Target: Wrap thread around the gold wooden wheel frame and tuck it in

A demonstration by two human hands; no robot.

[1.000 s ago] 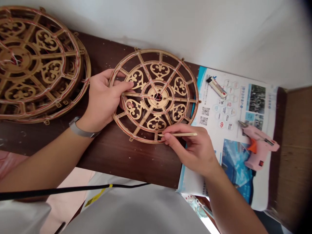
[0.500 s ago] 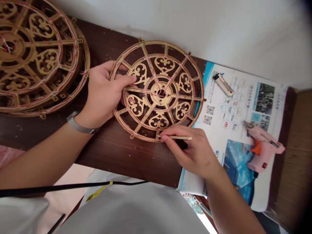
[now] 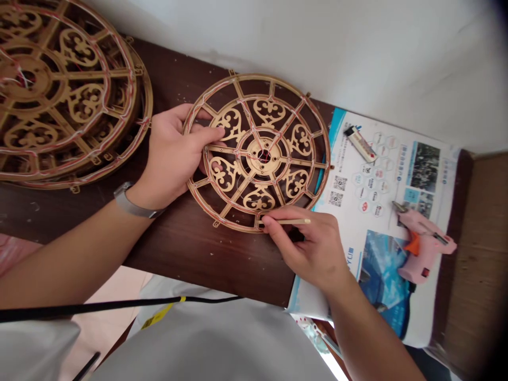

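Note:
A round gold openwork frame (image 3: 264,156) with red and white wires along its rings and spokes is tilted over the dark table. My left hand (image 3: 177,153) grips its left side, thumb on top and fingers partly hidden beneath. Pinched between the thumb and fingers of my right hand (image 3: 307,241) is a thin pale wooden stick (image 3: 293,221). The stick's left end is at the frame's lower rim, where the fingertips cover part of it.
More gold frames with wires are stacked (image 3: 85,103) at the left. Right of the dark table (image 3: 178,254), a printed sheet (image 3: 345,211) bears a lighter (image 3: 360,144) and a pink glue gun (image 3: 424,243). A pale wall (image 3: 286,47) runs behind, and cardboard (image 3: 476,259) stands at the far right.
The view has shifted slightly, moving the stack rightward and the sheet's items leftward in the picture. Both hands keep their holds, and the stick remains at the frame's lower rim.

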